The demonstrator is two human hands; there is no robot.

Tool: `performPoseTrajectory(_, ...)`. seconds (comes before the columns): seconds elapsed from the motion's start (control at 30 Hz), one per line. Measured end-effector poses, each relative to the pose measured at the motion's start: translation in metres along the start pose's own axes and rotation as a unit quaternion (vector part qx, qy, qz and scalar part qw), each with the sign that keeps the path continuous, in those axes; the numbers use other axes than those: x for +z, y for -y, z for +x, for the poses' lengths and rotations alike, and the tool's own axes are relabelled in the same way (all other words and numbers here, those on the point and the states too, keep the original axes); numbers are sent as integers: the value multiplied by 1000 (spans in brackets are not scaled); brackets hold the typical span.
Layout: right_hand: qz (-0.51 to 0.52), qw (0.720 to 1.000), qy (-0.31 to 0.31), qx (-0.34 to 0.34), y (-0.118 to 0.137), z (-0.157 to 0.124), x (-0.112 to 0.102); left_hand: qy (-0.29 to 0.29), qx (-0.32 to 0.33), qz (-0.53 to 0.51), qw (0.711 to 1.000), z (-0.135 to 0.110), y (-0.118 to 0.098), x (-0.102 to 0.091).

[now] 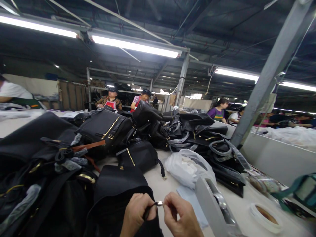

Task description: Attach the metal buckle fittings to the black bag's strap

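Observation:
Near the bottom centre, my left hand (139,212) is closed round a thin black strap (151,207). A small shiny metal buckle (160,203) sits at the strap's end, between my two hands. My right hand (181,214) pinches the buckle's right end with thumb and forefinger; its fingertips partly hide the grip. Beneath and left of my left hand lies a black bag (120,179) with a wide flap. Just behind it is another black bag (142,156) with a gold zip and a hanging buckled strap.
Black bags (98,126) are heaped across the table (161,158). To the right are a white plastic bag (189,168), a grey tape dispenser (213,207), a tape roll (265,217) and a green item (300,194). A slanted post (269,72) rises there. Several people work beyond.

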State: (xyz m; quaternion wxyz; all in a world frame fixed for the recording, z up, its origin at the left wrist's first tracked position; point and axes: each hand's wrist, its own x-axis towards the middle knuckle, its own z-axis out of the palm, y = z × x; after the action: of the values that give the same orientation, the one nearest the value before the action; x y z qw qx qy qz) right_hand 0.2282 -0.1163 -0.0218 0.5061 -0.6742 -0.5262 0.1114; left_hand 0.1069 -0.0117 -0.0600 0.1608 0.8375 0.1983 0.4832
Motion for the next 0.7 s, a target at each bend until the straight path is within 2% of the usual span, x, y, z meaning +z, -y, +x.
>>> performPoseTrajectory(0.17, -6, 998, -28, -53, -8, -5, 10, 21, -66, -40, 997, -1, -7, -4)
performPoseTrajectory(0.33, -77, 975, -62, -200, -14, -6, 12, 56, -141, -102, 983, 1, -9, -5)
performPoseTrajectory(0.37, -86, 972, -68, -210, -15, -5, 12, 58, -145, -102, 982, 1, -9, -5)
performPoseTrajectory(0.53, -96, 980, -43, -168, -16, -3, 10, 29, -110, -92, 989, -1, -7, -1)
performPoseTrajectory(0.6, -138, 965, -43, -218, -17, -3, 8, 58, -159, -150, 974, 0, -6, -3)
performPoseTrajectory(0.7, -207, 926, -59, -310, -15, -3, 4, 134, -251, -300, 911, 5, -3, -8)
